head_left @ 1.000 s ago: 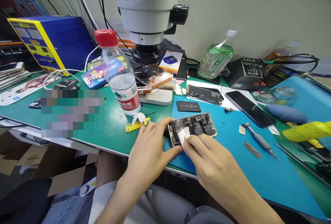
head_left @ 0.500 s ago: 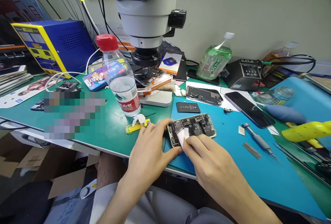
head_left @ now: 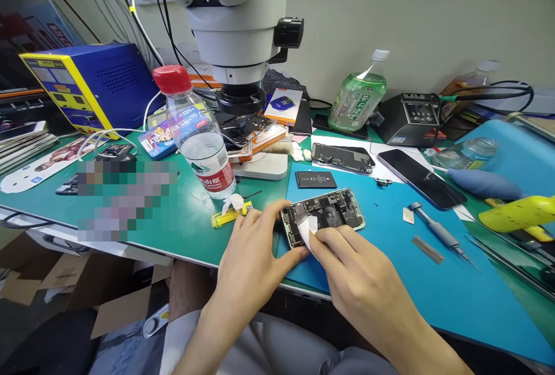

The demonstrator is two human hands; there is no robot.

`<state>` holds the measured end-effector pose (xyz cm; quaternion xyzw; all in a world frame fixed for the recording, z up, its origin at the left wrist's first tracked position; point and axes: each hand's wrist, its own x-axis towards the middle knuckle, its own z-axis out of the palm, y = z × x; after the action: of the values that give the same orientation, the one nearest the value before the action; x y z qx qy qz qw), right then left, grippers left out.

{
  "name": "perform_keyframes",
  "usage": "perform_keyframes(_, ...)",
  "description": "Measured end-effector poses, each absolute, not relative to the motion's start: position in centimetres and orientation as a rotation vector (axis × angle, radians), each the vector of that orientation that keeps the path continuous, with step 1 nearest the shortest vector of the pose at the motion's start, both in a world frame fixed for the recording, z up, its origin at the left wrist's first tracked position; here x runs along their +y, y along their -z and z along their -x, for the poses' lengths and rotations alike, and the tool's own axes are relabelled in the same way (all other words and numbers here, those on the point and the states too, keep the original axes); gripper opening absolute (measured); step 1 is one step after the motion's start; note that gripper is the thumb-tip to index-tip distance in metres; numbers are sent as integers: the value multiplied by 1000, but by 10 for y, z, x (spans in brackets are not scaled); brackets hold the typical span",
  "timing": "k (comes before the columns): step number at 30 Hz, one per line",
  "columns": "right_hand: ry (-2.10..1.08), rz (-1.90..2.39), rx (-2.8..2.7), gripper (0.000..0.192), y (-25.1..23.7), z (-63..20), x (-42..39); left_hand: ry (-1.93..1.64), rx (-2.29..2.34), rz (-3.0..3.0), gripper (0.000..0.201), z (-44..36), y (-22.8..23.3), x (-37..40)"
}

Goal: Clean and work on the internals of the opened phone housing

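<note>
Near the bench's front edge, the left hand [head_left: 251, 259] is pinching the opened phone [head_left: 323, 216] while the right hand [head_left: 364, 282] is pressing a white wipe [head_left: 309, 229] inside; too much force could be snagging exposed connectors.

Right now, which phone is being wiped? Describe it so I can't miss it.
On the blue mat, at its near left corner, lies an opened phone, circuitry exposed. Unlike the phones farther back, both hands are on it, with a white wipe pressed inside.
</note>
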<state>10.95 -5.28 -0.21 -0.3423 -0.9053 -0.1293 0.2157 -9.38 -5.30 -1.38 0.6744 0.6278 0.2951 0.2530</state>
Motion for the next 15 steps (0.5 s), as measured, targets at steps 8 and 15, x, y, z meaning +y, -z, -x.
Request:
perform_keyframes(8,83,908,-2405,33,-2,-116,-49,-760,1717,-1811,68,93,12,-53)
perform_keyframes(15,-504,1187,-1752,17,-9,-127,-48,-721,1750,-1795,69,93,11,-53)
